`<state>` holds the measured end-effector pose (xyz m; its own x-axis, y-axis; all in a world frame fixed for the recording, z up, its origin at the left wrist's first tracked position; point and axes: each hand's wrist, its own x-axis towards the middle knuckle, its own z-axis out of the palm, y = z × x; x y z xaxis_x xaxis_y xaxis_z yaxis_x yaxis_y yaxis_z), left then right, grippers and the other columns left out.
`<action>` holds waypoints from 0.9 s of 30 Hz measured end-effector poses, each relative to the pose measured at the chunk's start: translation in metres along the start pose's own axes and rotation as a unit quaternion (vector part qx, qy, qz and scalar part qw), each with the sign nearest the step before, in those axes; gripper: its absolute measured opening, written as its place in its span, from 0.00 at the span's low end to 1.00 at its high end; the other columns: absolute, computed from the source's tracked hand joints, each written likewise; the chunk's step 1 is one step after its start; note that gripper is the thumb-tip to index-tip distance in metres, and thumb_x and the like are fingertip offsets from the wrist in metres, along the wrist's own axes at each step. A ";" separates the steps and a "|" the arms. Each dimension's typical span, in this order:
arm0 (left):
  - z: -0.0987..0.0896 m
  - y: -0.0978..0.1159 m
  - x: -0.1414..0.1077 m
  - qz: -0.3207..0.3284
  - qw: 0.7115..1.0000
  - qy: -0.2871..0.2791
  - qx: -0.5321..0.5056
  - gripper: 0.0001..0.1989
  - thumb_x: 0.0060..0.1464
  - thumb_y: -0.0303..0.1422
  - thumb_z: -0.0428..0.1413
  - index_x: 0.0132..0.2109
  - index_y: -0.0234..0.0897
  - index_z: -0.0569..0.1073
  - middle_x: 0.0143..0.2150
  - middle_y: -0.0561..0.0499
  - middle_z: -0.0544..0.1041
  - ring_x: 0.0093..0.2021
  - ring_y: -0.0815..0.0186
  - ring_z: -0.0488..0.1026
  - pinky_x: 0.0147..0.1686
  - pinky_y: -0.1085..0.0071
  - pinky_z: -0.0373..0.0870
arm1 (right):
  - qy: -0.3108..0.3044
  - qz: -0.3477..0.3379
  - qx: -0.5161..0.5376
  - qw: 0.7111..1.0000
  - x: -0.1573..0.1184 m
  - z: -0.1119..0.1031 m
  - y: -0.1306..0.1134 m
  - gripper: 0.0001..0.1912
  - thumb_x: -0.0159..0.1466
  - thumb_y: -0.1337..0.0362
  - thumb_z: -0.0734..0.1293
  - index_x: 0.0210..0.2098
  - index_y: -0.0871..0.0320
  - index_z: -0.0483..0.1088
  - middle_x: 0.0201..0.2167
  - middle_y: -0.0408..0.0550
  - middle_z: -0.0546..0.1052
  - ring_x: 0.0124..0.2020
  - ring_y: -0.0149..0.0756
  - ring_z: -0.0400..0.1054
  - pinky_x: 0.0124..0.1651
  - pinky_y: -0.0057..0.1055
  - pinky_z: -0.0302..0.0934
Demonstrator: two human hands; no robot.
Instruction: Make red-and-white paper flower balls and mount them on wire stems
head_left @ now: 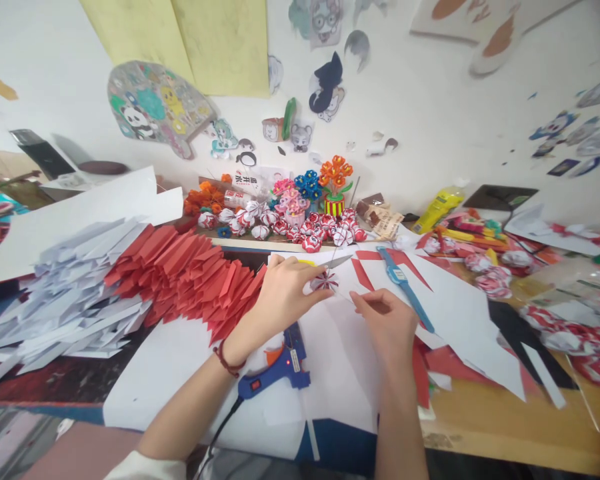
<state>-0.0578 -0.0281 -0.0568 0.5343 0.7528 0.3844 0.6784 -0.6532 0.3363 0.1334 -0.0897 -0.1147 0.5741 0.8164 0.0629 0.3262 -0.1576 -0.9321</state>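
Observation:
My left hand (287, 293) pinches a small red-and-white striped paper flower (325, 281) between thumb and fingers. Just to its right, my right hand (387, 317) has thumb and forefinger pressed together on what looks like a thin white paper strip (346, 291) beside the flower. A pointed grey blade (339, 261) lies behind the flower. Below my left hand rests a blue hot glue gun (275, 373) on white paper, its cord running toward me. Folded red paper pieces (180, 273) are heaped left of my left hand, with folded white paper pieces (75, 293) farther left.
Finished striped paper balls (313, 233) and a potted orange flower (335, 187) stand along the back by the wall. A blue cutter-like tool (405, 287) lies on white sheets at right. Beyond are a yellow bottle (439, 208) and more striped paper flowers (495, 281).

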 end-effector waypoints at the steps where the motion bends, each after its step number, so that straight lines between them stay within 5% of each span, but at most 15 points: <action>1: 0.000 0.000 0.000 -0.001 1.000 0.001 -0.001 0.15 0.57 0.46 0.61 0.46 0.44 0.79 0.41 0.51 0.83 0.41 0.59 0.75 0.41 0.61 0.53 | 0.003 0.000 -0.017 1.000 -0.002 0.000 -0.001 0.16 0.53 0.51 0.75 0.24 0.57 0.73 0.20 0.44 0.77 0.25 0.38 0.71 0.34 0.34 0.62; 12: 0.002 -0.003 -0.001 -0.001 1.000 0.006 -0.008 0.16 0.58 0.47 0.60 0.47 0.43 0.79 0.43 0.52 0.83 0.42 0.59 0.74 0.40 0.61 0.53 | -0.011 0.026 0.032 0.999 -0.010 -0.001 0.013 0.08 0.55 0.58 0.72 0.31 0.56 0.78 0.29 0.47 0.81 0.36 0.44 0.75 0.46 0.38 0.64; 20: 0.000 -0.003 -0.001 -0.004 1.000 -0.004 -0.006 0.16 0.58 0.48 0.59 0.47 0.44 0.79 0.44 0.51 0.83 0.42 0.59 0.74 0.40 0.61 0.53 | -0.012 -0.014 0.035 0.999 -0.011 -0.001 0.021 0.17 0.57 0.54 0.71 0.43 0.54 0.79 0.38 0.50 0.83 0.41 0.46 0.77 0.53 0.44 0.66; 27: -0.003 -0.001 0.000 -0.009 1.000 0.002 -0.016 0.15 0.57 0.47 0.60 0.45 0.44 0.78 0.43 0.53 0.83 0.40 0.60 0.73 0.40 0.61 0.52 | -0.014 0.031 0.048 0.998 -0.011 -0.001 0.018 0.12 0.54 0.56 0.73 0.35 0.55 0.80 0.35 0.49 0.83 0.38 0.46 0.78 0.50 0.42 0.67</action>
<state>-0.0602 -0.0278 -0.0548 0.5192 0.7647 0.3816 0.6723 -0.6411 0.3701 0.1339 -0.1026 -0.1320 0.5692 0.8222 -0.0043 0.2172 -0.1554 -0.9637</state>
